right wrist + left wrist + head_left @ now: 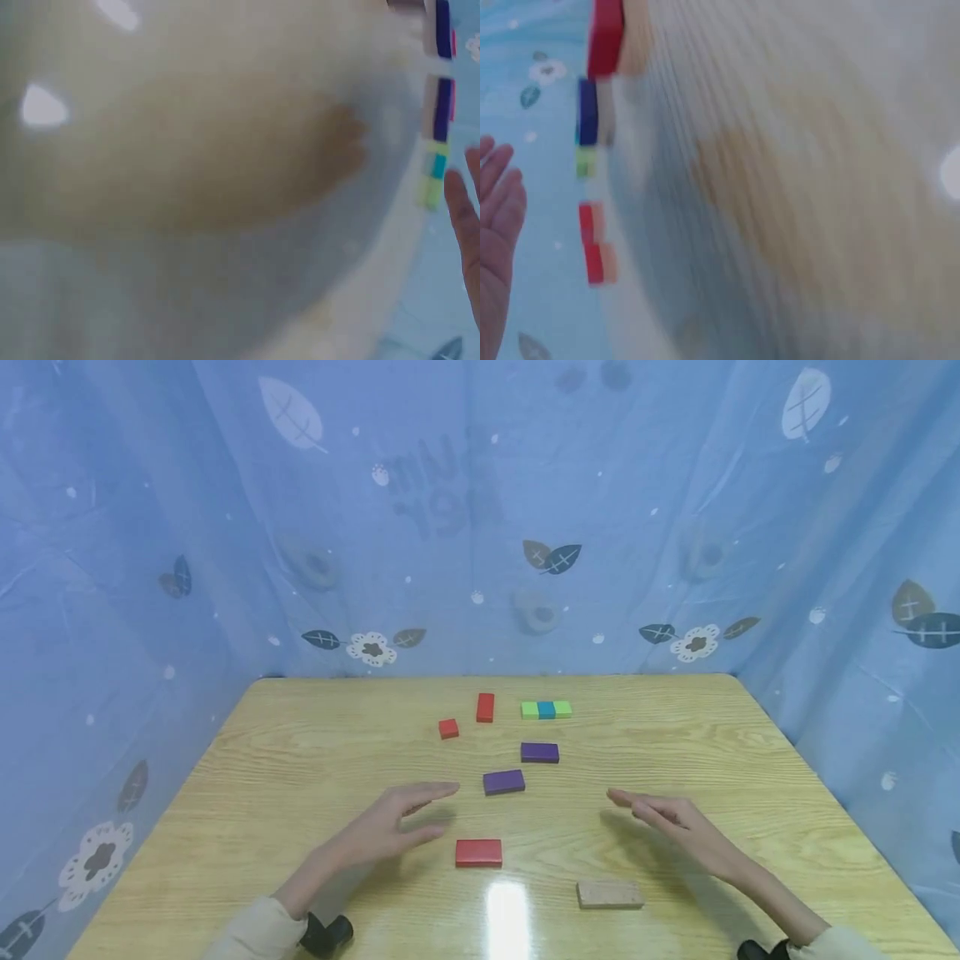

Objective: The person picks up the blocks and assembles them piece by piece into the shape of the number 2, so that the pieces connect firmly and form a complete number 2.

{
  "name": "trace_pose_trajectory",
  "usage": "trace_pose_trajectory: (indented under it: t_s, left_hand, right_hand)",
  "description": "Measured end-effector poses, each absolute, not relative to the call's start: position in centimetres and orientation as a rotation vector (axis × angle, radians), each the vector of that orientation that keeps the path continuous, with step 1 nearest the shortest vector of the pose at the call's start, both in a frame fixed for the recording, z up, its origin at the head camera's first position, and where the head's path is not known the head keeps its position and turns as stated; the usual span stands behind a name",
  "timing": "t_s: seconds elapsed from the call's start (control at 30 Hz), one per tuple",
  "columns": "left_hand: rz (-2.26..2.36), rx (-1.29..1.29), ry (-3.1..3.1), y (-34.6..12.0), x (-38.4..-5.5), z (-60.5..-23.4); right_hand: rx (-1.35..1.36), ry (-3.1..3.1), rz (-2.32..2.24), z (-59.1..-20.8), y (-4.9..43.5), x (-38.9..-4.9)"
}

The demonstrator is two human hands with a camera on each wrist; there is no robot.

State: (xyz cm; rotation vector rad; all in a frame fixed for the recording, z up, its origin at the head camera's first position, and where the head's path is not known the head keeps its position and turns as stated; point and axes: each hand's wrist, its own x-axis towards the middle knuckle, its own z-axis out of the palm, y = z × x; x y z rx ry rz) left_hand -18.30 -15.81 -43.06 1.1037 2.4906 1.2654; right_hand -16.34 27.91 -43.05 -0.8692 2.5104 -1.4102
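Observation:
My left hand (pixel 390 822) hovers over the table with its fingers extended, holding nothing. Nearest to it is a red block (pixel 478 853), just off its thumb. Two purple blocks (pixel 504 782) lie between the hands, a little farther back. On the right, my right hand (pixel 678 828) is also held above the table, fingers stretched and nothing in them. A pale wooden block (pixel 610 894) lies to its lower left. In the left wrist view part of the left hand (pixel 496 240) shows at the edge; the right wrist view catches only fingers (pixel 466 225) of the right hand.
Toward the back of the wooden table (pixel 315 727) lie a small red cube (pixel 448 728), an upright-lying red block (pixel 485 707) and a green-blue-green row (pixel 546 710). A blue patterned curtain (pixel 465 527) hangs behind and along both sides. Glare falls near the front edge.

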Motion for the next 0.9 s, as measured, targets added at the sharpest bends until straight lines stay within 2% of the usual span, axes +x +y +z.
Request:
trace_pose_trajectory:
  t_s: [0.13, 0.27, 0.6, 0.9]
  left_hand:
    - [1.472, 0.986, 2.28, -14.7, -17.6, -43.6]
    - [1.46, 0.954, 2.211, -13.8, -17.3, -44.0]
    - [0.79, 1.25, 2.457, -10.3, -17.5, -43.8]
    - [0.715, 1.263, 2.635, -10.3, -17.4, -43.6]
  right_hand:
    - [-0.834, 2.23, -1.502, -44.0, 28.1, -14.8]
    - [-0.815, 2.185, -1.442, -44.4, 28.1, -14.0]
    - [-0.939, 2.272, -1.362, -44.4, 29.5, -13.4]
    - [-0.993, 2.211, -1.392, -45.3, 28.5, -13.5]
